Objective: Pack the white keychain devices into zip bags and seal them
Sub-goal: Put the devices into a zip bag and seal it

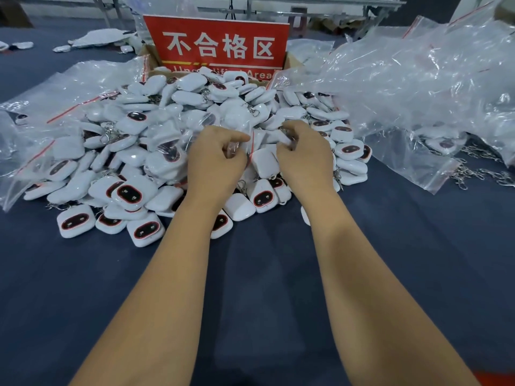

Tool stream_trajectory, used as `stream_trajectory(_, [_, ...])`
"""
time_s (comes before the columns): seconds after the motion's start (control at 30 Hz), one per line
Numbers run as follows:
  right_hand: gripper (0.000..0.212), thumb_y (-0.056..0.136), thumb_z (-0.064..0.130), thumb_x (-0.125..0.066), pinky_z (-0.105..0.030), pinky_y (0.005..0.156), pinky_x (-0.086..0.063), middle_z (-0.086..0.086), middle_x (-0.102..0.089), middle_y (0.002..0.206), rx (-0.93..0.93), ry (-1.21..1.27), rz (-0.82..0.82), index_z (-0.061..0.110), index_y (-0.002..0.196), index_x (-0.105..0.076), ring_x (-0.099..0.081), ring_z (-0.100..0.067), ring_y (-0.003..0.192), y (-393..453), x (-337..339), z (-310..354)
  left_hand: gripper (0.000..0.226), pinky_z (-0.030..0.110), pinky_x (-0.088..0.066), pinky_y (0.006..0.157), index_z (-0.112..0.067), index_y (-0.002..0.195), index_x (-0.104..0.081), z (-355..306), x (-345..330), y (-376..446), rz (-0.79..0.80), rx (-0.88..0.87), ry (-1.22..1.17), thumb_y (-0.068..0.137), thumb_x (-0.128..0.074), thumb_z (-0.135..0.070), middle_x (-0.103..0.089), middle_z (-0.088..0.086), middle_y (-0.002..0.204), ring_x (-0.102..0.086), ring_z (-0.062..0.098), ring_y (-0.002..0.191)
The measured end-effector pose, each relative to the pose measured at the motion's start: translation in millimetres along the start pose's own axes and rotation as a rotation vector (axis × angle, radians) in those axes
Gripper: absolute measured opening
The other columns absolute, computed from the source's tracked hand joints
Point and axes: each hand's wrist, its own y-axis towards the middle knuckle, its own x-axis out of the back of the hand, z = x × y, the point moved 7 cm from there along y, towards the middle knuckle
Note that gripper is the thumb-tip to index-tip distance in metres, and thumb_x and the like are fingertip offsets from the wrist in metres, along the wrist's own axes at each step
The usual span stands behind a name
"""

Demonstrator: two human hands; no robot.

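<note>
Left hand (216,160) and right hand (303,154) each pinch one side of a bag (245,143) above the pile (167,129), probably to seal it; sign (217,45) at 12 o'clock.

I read white characters "不合格区" on the red sign (216,45); beneath them, half hidden, only "Area" is legible.
</note>
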Motion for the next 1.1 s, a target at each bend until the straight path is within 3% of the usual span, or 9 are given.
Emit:
stream_trajectory(0.13, [0.022,0.090,0.017,-0.064,-0.022,0.065,-0.048,0.011,-0.057,0.070,-0.063,0.401,-0.178,0.023,0.111,-0.059,-0.053,-0.005,0.062,-0.8,14.5,3.0,0.029,0.004,-0.044,0.070,-0.032,0.096,-0.069,-1.2,5.4,0.9,-0.056,0.014,-0.059,0.083,-0.068,-0.006,-0.062,-0.016,0.100,-0.056,-0.014,0.078])
stream_trajectory(0.3, [0.011,0.086,0.016,-0.073,-0.019,0.066,-0.049,-0.001,-0.063,0.080,-0.055,0.713,-0.098,0.021,0.086,-0.063,-0.056,-0.009,0.070,-6.5,4.3,18.5,0.036,0.016,-0.048,0.063,-0.033,0.075,-0.069,-6.5,11.3,0.2,-0.096,0.014,-0.165,0.081,-0.058,0.001,-0.066,-0.012,0.092,-0.061,0.001,0.071])
stream_trajectory(0.4, [0.012,0.094,0.018,-0.058,-0.023,0.053,-0.049,-0.008,-0.064,0.079,-0.114,0.927,0.034,0.021,0.090,-0.047,-0.056,-0.015,0.056,-9.4,-9.2,22.6,0.032,0.023,-0.045,0.060,-0.033,0.076,-0.070,-6.8,6.6,-2.2,-0.038,0.050,-0.227,0.075,-0.051,-0.008,-0.070,-0.001,0.092,-0.058,0.006,0.063])
stream_trajectory(0.5, [0.015,0.091,0.017,-0.054,-0.020,0.044,-0.041,-0.006,-0.071,0.074,-0.167,0.918,0.081,0.018,0.095,-0.040,-0.049,-0.021,0.050,-9.7,-13.7,19.6,0.025,0.021,-0.046,0.071,-0.034,0.080,-0.070,-8.4,5.5,-2.3,-0.029,0.022,-0.172,0.073,-0.056,-0.015,-0.064,-0.007,0.094,-0.058,0.006,0.077])
stream_trajectory(0.63, [0.023,0.089,0.025,-0.064,-0.020,0.050,-0.038,0.001,-0.061,0.068,-0.100,0.797,0.052,0.026,0.085,-0.042,-0.043,-0.012,0.054,-9.3,-10.3,19.1,0.039,0.003,-0.039,0.077,-0.025,0.118,-0.069,-5.2,-3.6,-0.1,0.046,-0.007,0.019,0.081,-0.074,-0.011,-0.052,-0.010,0.110,-0.053,-0.001,0.092])
stream_trajectory(0.73, [0.024,0.092,0.037,-0.064,-0.016,0.051,-0.039,-0.006,-0.055,0.080,-0.101,0.775,0.083,0.028,0.087,-0.043,-0.044,-0.006,0.054,-10.1,-15.5,23.4,0.040,0.000,-0.041,0.078,-0.022,0.125,-0.065,-1.8,-1.8,-0.5,0.022,0.041,-0.022,0.086,-0.072,-0.014,-0.054,-0.011,0.116,-0.056,-0.005,0.092])
stream_trajectory(0.9, [0.014,0.095,0.019,-0.061,-0.029,0.066,-0.053,-0.011,-0.062,0.101,-0.169,0.738,0.185,0.025,0.100,-0.049,-0.062,-0.014,0.075,-11.2,-32.5,21.8,0.038,0.035,-0.056,0.082,-0.036,0.094,-0.077,-9.7,8.2,-3.4,0.027,0.076,-0.273,0.080,-0.057,-0.006,-0.074,0.003,0.098,-0.065,0.011,0.086])
stream_trajectory(0.97, [0.023,0.093,0.012,-0.063,-0.029,0.072,-0.056,-0.010,-0.064,0.107,-0.152,0.653,0.189,0.024,0.108,-0.050,-0.065,-0.016,0.083,-11.7,-34.0,21.3,0.037,0.038,-0.057,0.078,-0.037,0.077,-0.078,-10.1,9.7,-3.5,0.050,0.105,-0.348,0.074,-0.056,-0.008,-0.074,0.007,0.090,-0.065,0.016,0.079])
stream_trajectory(1.1, [0.020,0.091,0.006,-0.067,-0.035,0.088,-0.058,-0.012,-0.069,0.107,-0.132,0.658,0.169,0.015,0.106,-0.059,-0.068,-0.025,0.100,-11.5,-30.9,22.9,0.026,0.031,-0.053,0.079,-0.030,0.076,-0.077,-7.1,6.7,-4.3,0.060,0.135,-0.389,0.081,-0.058,-0.012,-0.072,0.001,0.088,-0.066,0.017,0.082])
